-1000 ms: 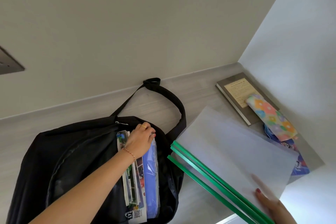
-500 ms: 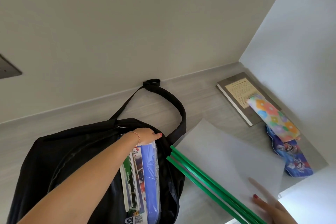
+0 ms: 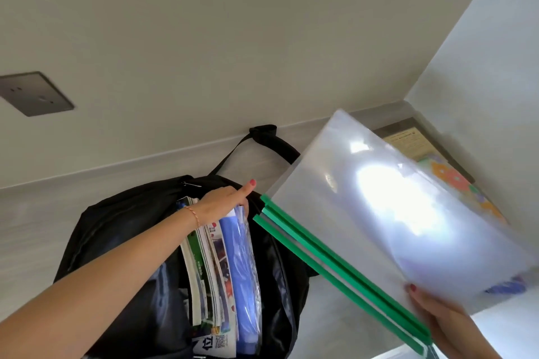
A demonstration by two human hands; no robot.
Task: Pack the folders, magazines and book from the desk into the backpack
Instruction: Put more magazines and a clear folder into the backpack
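The black backpack [image 3: 116, 230] lies unzipped on the desk, with several magazines [image 3: 204, 265] and a blue folder [image 3: 242, 271] standing in its mouth. My left hand [image 3: 224, 198] rests on their top edges, forefinger stretched out, holding the opening apart. My right hand [image 3: 437, 318] grips the near corner of a stack of clear folders with green spines [image 3: 393, 218], lifted off the desk and tilted just right of the bag. A grey book [image 3: 408, 137] lies in the far right corner, mostly behind the folders.
A flowered pouch [image 3: 455, 181] lies on the book, and a blue item [image 3: 507, 288] shows under the folders' edge. Walls close the desk [image 3: 43, 227] at the back and right. A grey wall plate [image 3: 35, 93] is at upper left.
My right hand has raised the clear folders off the desk and tipped them up toward the bag. My left hand has slid to the right rim of the bag's opening.
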